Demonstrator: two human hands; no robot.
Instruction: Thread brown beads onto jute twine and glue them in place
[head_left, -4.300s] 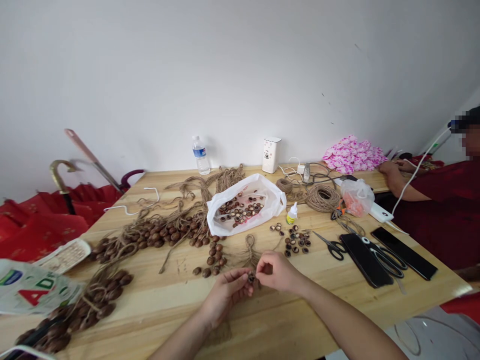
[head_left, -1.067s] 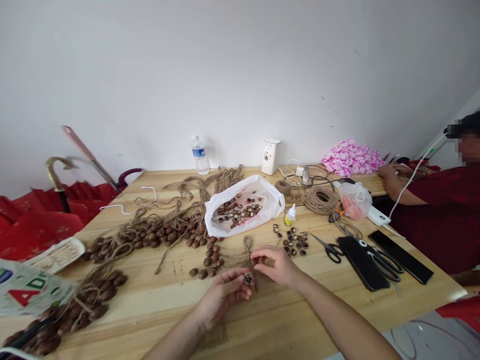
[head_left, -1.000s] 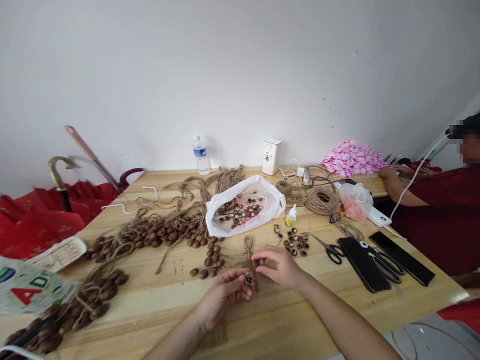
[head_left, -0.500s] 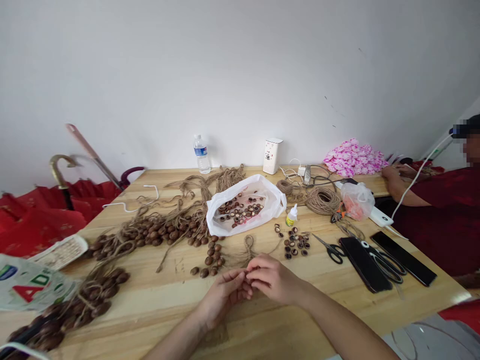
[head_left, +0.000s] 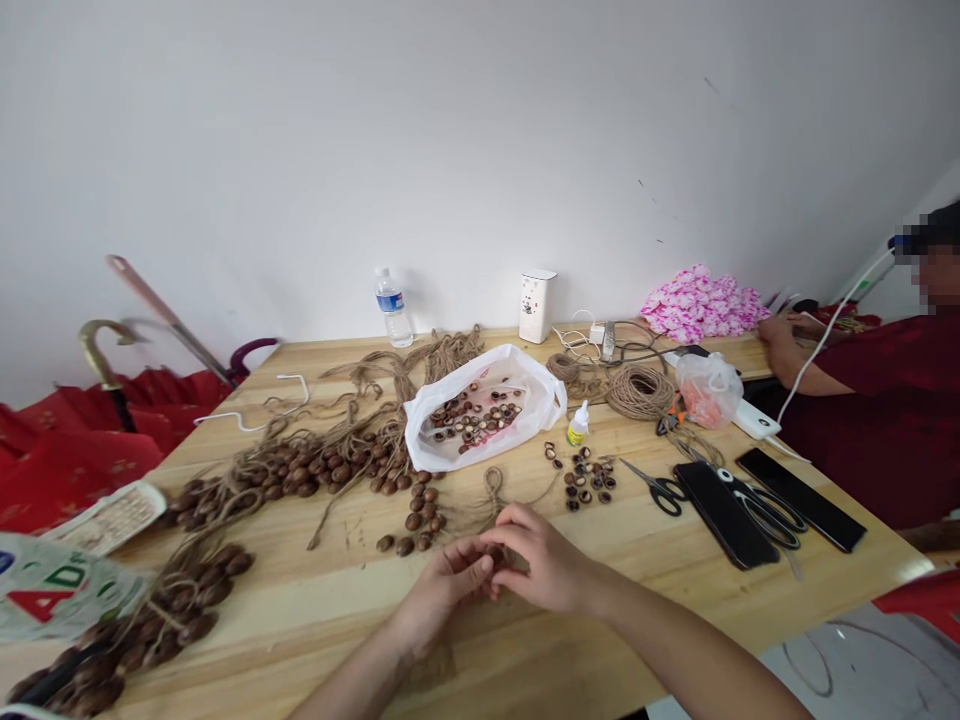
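While both hands are brought together above the near middle of the wooden table (head_left: 300,620), a small brown nutshell (head_left: 495,553) is located between their fingertips, mostly covered by the fingers. The left hand (head_left: 442,592) has its thumb and fingers drawn narrow around the nutshell. The right hand (head_left: 544,565) is arched, index finger and thumb curved inward, tips at the nutshell; whether these tips grip it cannot be told.

Directly beyond the hands lies a looped twine bundle (head_left: 493,484), its strands spread on the table. Left of it is a small group of whole brown nuts (head_left: 415,521); to its right are open half shells (head_left: 586,480). The white plastic bag (head_left: 414,440), mouth open, contains further half shells (head_left: 469,425). A glue bottle (head_left: 577,424) with a white nozzle stands upright just beside the bag.

On the right side, the small black scissors (head_left: 664,494) lie near a black smartphone (head_left: 726,515). The larger scissors (head_left: 772,515) lie between this smartphone and a second black phone (head_left: 802,498). The twine coil (head_left: 640,392) lies behind the glue bottle, to its right.
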